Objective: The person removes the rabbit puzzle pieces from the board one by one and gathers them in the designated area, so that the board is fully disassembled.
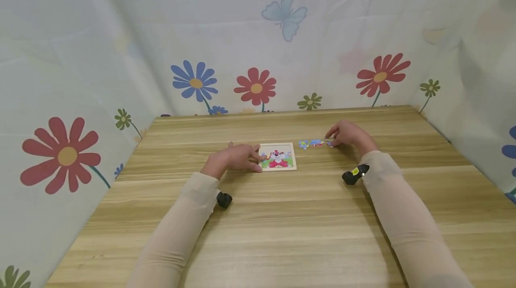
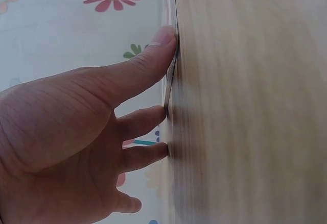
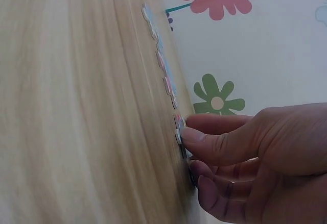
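Note:
In the head view, a square picture puzzle (image 1: 278, 159) with a pale wooden frame and a cartoon animal lies flat on the table. At its left edge rests my left hand (image 1: 240, 157), fingers and thumb extended. The left wrist view has this hand's thumb (image 2: 162, 38) touching the thin board edge. To the right of the frame, loose jigsaw pieces (image 1: 316, 143) lie in a row. My right hand (image 1: 348, 135) pinches the piece at the row's right end between thumb and forefinger, at table level. Fingers partly hide that jigsaw piece (image 3: 178, 132) in the right wrist view.
The wood-grain table (image 1: 282, 225) spreads out under both arms. A pale cloth (image 1: 225, 23) printed with flowers and a butterfly hangs behind and along the sides. Each wrist wears a small black camera, such as the right one (image 1: 352, 177).

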A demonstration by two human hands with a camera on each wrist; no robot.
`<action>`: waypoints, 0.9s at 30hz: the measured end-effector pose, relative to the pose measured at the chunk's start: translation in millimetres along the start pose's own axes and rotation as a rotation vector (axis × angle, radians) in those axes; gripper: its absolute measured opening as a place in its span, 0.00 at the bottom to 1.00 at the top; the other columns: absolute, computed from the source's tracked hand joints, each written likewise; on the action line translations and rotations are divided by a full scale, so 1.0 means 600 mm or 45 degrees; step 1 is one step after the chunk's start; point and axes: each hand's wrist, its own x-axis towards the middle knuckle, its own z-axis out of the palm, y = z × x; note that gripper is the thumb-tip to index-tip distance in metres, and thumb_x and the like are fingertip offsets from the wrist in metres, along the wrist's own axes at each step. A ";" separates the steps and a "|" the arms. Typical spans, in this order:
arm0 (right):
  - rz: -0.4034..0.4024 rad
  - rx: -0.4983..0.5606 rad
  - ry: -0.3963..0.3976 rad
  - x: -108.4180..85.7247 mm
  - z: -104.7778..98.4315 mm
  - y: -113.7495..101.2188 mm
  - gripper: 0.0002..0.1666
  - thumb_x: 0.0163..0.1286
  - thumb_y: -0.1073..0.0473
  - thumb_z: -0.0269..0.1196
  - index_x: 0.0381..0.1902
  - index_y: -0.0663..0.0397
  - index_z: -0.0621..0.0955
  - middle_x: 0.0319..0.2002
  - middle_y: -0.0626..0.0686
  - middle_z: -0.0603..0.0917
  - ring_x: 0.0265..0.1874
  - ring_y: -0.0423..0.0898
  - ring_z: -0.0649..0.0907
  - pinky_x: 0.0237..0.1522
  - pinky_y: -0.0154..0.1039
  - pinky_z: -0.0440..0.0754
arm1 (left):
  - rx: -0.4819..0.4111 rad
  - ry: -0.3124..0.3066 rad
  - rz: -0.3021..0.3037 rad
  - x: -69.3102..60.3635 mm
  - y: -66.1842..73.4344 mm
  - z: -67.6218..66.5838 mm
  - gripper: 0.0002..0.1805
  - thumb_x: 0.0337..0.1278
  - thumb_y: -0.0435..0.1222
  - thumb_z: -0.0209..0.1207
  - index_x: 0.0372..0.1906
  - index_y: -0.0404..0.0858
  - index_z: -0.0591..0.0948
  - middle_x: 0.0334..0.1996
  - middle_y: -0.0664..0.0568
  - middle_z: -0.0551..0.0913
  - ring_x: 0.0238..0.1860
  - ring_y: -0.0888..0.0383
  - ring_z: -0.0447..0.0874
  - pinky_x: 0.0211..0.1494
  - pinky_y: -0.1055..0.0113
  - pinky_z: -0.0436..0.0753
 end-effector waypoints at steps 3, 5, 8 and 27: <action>0.006 -0.011 -0.021 0.002 0.001 -0.003 0.16 0.61 0.71 0.70 0.48 0.69 0.85 0.43 0.65 0.85 0.36 0.50 0.80 0.38 0.39 0.78 | 0.004 0.001 0.001 0.000 0.000 0.000 0.31 0.62 0.54 0.63 0.69 0.53 0.74 0.78 0.49 0.53 0.78 0.45 0.49 0.69 0.27 0.35; 0.026 -0.002 -0.029 0.004 0.002 -0.003 0.16 0.61 0.71 0.69 0.49 0.69 0.85 0.43 0.65 0.85 0.34 0.48 0.79 0.36 0.37 0.77 | 0.005 0.004 0.002 -0.001 0.000 0.001 0.30 0.62 0.53 0.63 0.69 0.53 0.75 0.78 0.49 0.53 0.78 0.45 0.49 0.69 0.27 0.35; 0.045 0.013 -0.038 0.005 0.004 -0.003 0.16 0.62 0.71 0.69 0.49 0.68 0.85 0.42 0.64 0.85 0.32 0.46 0.78 0.33 0.36 0.76 | 0.001 0.005 0.001 -0.002 0.001 0.000 0.30 0.62 0.53 0.63 0.69 0.53 0.75 0.78 0.49 0.54 0.78 0.45 0.49 0.69 0.27 0.35; -0.059 0.116 -0.160 0.022 0.052 -0.143 0.19 0.66 0.69 0.66 0.56 0.65 0.83 0.45 0.60 0.84 0.32 0.50 0.81 0.38 0.42 0.83 | -0.022 0.017 -0.012 -0.001 0.003 0.002 0.30 0.62 0.53 0.64 0.68 0.54 0.76 0.78 0.50 0.54 0.78 0.46 0.49 0.71 0.29 0.35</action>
